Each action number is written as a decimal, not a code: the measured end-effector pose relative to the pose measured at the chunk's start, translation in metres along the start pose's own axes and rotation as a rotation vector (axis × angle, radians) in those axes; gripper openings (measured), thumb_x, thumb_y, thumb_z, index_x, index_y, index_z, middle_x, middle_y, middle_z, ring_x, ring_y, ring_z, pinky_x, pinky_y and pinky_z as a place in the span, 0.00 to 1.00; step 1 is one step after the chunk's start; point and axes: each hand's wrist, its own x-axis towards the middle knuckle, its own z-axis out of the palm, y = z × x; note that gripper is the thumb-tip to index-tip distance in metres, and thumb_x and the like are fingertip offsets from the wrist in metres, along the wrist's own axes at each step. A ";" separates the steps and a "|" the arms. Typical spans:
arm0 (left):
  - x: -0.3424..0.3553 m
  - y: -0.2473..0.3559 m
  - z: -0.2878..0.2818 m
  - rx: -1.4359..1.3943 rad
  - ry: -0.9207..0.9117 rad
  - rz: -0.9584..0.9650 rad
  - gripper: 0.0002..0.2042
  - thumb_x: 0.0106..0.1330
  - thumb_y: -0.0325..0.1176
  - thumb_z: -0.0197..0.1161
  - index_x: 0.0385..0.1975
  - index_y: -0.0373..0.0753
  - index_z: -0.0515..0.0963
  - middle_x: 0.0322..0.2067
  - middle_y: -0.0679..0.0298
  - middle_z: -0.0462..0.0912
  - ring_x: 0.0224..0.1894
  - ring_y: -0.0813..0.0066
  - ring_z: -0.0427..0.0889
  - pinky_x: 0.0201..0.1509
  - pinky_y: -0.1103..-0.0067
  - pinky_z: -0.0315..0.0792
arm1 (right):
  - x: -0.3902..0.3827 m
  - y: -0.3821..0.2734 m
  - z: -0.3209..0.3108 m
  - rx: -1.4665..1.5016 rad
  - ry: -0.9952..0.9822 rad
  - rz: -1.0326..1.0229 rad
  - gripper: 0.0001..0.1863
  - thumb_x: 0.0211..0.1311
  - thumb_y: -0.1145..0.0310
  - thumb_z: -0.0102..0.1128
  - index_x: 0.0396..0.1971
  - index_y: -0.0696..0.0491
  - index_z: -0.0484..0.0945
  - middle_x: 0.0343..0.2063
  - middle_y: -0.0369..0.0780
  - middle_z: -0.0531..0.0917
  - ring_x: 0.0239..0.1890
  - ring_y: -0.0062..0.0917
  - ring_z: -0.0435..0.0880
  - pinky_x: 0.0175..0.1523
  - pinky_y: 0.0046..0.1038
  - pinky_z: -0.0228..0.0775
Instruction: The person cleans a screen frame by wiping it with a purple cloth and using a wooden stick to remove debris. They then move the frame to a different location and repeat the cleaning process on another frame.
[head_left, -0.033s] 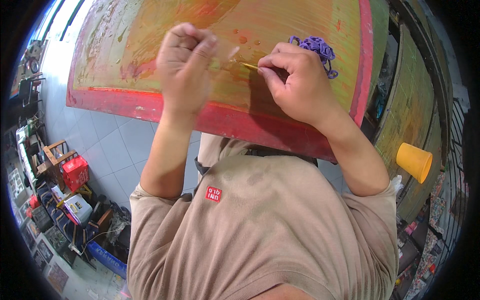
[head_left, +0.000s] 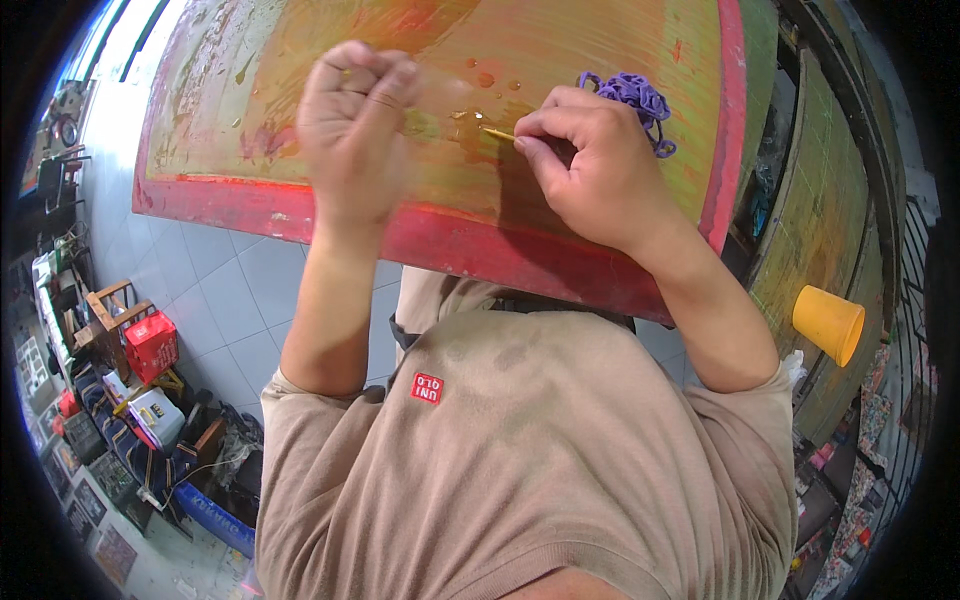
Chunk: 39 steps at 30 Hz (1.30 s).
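Observation:
My right hand (head_left: 603, 165) pinches a thin gold-coloured stick (head_left: 497, 133) between thumb and fingers, its tip pointing left over the stained tabletop (head_left: 640, 215). Just beyond that hand lies a bunch of purple looped cord (head_left: 637, 96); whether they touch is hard to tell. My left hand (head_left: 352, 140) is raised, fingers curled in and thumb pressed to them. A faint pale blur shows beside its fingertips, but what it holds, if anything, I cannot make out. Amber drops (head_left: 486, 80) and wet spots dot the surface between the hands.
The table's red edge (head_left: 460, 240) runs in front of my body. On the right a yellow cup (head_left: 829, 326) lies tilted on a worn board (head_left: 815, 230). A red container (head_left: 151, 346), a wooden stool and clutter stand on the tiled floor at left.
My left hand has shifted slightly left, away from the stick's tip. The right hand and the stick look almost unmoved.

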 end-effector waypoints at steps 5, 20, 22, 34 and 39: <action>0.018 0.014 -0.013 -0.055 0.047 0.065 0.10 0.63 0.19 0.56 0.40 0.37 0.67 0.34 0.61 0.79 0.35 0.78 0.76 0.42 0.81 0.68 | 0.006 0.000 0.000 -0.018 -0.014 0.015 0.04 0.49 0.73 0.58 0.22 0.57 0.80 0.24 0.45 0.78 0.28 0.42 0.78 0.33 0.38 0.69; 0.006 0.022 -0.014 0.095 0.017 -0.219 0.12 0.64 0.23 0.54 0.46 0.35 0.67 0.36 0.61 0.74 0.42 0.73 0.74 0.47 0.79 0.66 | -0.063 0.003 -0.063 0.186 0.444 0.271 0.05 0.53 0.81 0.61 0.30 0.61 0.80 0.26 0.37 0.77 0.26 0.17 0.72 0.31 0.18 0.63; 0.010 0.021 -0.015 0.177 -0.047 -0.244 0.13 0.64 0.23 0.55 0.48 0.34 0.66 0.36 0.61 0.73 0.42 0.74 0.74 0.48 0.78 0.67 | -0.084 0.008 -0.064 0.183 0.621 0.335 0.05 0.53 0.82 0.61 0.31 0.61 0.80 0.27 0.37 0.78 0.27 0.17 0.73 0.32 0.18 0.63; -0.015 -0.024 0.096 0.319 -0.407 -0.206 0.10 0.65 0.21 0.51 0.44 0.36 0.65 0.34 0.63 0.70 0.36 0.79 0.67 0.42 0.82 0.63 | -0.249 0.011 -0.100 0.198 1.255 0.506 0.03 0.53 0.77 0.63 0.29 0.58 0.81 0.24 0.35 0.79 0.25 0.15 0.72 0.29 0.17 0.60; -0.088 -0.065 0.206 0.410 -0.846 -0.139 0.08 0.63 0.18 0.52 0.39 0.34 0.67 0.33 0.63 0.72 0.35 0.78 0.73 0.42 0.83 0.68 | -0.356 0.010 -0.125 0.078 1.437 0.506 0.03 0.53 0.77 0.63 0.29 0.58 0.81 0.24 0.36 0.80 0.25 0.15 0.73 0.29 0.17 0.61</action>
